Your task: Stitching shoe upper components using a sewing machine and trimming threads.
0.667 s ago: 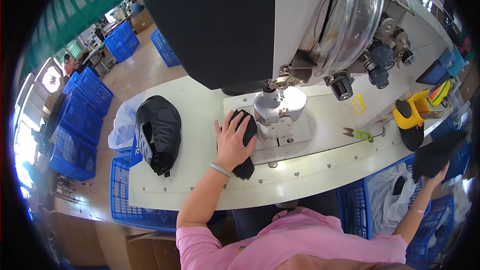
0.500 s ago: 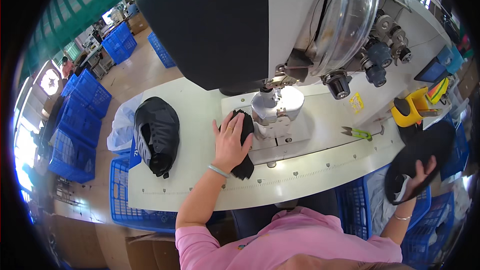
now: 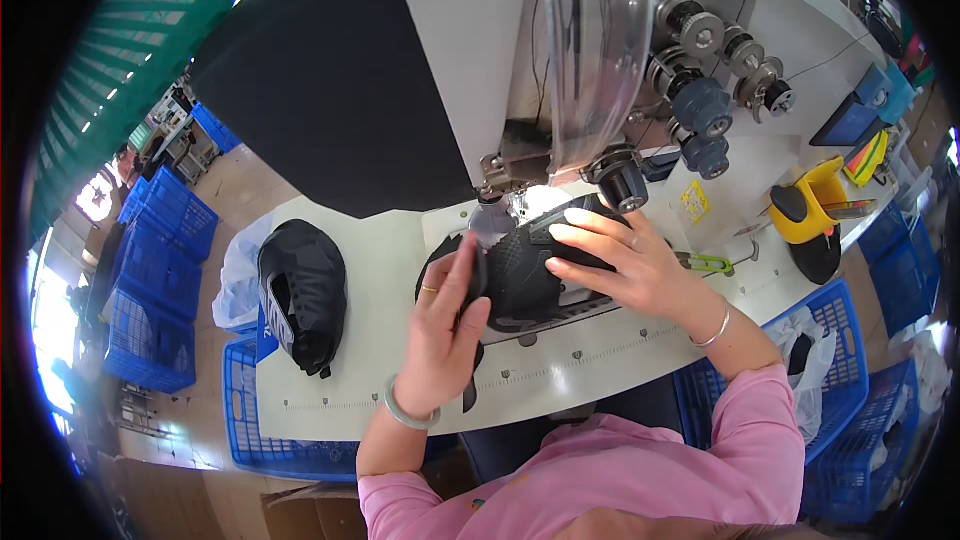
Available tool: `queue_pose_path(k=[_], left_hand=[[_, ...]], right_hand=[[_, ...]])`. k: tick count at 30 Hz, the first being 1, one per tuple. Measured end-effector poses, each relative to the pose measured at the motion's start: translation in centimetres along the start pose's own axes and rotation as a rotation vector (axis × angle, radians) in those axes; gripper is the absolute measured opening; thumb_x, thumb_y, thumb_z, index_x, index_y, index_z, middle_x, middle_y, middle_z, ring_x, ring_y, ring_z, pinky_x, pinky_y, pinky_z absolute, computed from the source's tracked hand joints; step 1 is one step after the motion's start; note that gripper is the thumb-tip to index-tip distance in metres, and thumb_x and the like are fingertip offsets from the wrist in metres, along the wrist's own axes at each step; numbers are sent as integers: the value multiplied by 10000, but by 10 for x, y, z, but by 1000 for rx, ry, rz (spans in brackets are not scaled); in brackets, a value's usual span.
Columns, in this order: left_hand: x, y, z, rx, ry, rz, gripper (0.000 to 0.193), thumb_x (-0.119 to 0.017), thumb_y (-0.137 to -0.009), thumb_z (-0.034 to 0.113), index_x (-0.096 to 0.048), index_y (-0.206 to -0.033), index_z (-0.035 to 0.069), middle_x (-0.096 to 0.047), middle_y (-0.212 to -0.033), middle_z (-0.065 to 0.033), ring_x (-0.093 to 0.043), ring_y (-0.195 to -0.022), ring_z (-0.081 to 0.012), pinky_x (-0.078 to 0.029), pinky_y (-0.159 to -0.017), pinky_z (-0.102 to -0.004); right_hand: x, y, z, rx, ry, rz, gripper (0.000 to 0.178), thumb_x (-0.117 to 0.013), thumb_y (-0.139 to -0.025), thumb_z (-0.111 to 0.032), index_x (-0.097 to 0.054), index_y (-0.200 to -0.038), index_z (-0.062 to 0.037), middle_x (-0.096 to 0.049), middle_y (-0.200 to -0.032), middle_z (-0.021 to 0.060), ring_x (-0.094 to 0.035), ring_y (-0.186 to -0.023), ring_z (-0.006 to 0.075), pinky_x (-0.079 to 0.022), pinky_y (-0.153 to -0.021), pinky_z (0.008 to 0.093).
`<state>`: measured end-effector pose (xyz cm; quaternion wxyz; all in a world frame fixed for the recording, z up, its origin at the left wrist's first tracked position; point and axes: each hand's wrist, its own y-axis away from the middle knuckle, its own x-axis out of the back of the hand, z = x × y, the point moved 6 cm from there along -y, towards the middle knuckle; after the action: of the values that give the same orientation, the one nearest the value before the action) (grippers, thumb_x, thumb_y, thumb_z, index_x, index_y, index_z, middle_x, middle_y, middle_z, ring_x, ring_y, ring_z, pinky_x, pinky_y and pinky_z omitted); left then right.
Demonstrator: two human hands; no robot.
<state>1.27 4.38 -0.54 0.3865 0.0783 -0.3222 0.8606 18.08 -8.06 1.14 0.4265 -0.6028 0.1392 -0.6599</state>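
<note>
A black shoe upper (image 3: pixel 530 285) lies under the sewing machine's needle area (image 3: pixel 500 215), its light-trimmed edge toward me. My left hand (image 3: pixel 440 340) is at its left end, thumb and fingers closed on the black edge. Spread flat over the right part of the upper are the fingers of my right hand (image 3: pixel 630 270). Beside my left fingers a bit of black zigzag-edged material (image 3: pixel 445 248) shows; the rest is covered. Another black and grey shoe upper (image 3: pixel 308 290) with laces rests on the left side of the white table.
The machine head (image 3: pixel 340 80) overhangs the work. Green-handled snips (image 3: pixel 708 263) lie right of my right hand, near a yellow holder (image 3: pixel 805 205). Blue crates stand under the table, including one with plastic bags (image 3: pixel 850 340) at right. A ruler scale runs along the table's front edge.
My right hand has come from beyond the table's right end to the machine with the black upper. The left hand has lifted from the flat black pieces to grip the upper's edge.
</note>
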Motion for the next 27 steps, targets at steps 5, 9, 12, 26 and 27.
queue_pose_path(k=[5, 9, 12, 26, 27], left_hand=[[-13, -6, 22, -112, -290, 31, 468, -648, -822, -39, -605, -1284, 20, -489, -1257, -120, -549, -827, -178, -486, -784, -285], [-12, -13, 26, -170, -368, 90, 373, -681, -796, -37, -680, -1163, 29, -560, -1256, -135, -614, -887, -221, -503, -798, -299], [-14, -19, 34, -228, -487, 103, 318, -688, -784, -4, -694, -1099, 39, -618, -1202, -149, -644, -956, -302, -533, -797, -369], [-15, -30, 50, -204, -617, 93, 284, -669, -777, -17, -704, -1057, 13, -677, -1126, -146, -632, -793, -281, -522, -735, -342], [-16, -30, 50, -214, -623, 106, 280, -669, -777, -16, -704, -1054, 12, -678, -1124, -144, -622, -771, -277, -520, -723, -339]], right_hand=[[-6, -6, 3, -37, -149, -55, 424, -667, -722, -121, -661, -1146, -125, -541, -1291, 87, -578, -1111, 257, -415, -1032, 534], [-5, -8, 3, -47, -211, -79, 419, -658, -723, -113, -662, -1143, -107, -541, -1278, 98, -568, -1102, 273, -424, -1024, 532], [-1, -10, 5, -64, -228, -116, 422, -651, -725, -107, -662, -1147, -108, -552, -1252, 96, -552, -1123, 282, -423, -1027, 521], [3, -11, 8, -236, -332, -136, 620, -632, -572, 84, -657, -1159, -114, -570, -1321, 108, -584, -1144, 331, -502, -912, 423], [2, -12, 8, -237, -330, -135, 620, -632, -572, 84, -657, -1159, -114, -570, -1321, 108, -584, -1144, 331, -502, -912, 423]])
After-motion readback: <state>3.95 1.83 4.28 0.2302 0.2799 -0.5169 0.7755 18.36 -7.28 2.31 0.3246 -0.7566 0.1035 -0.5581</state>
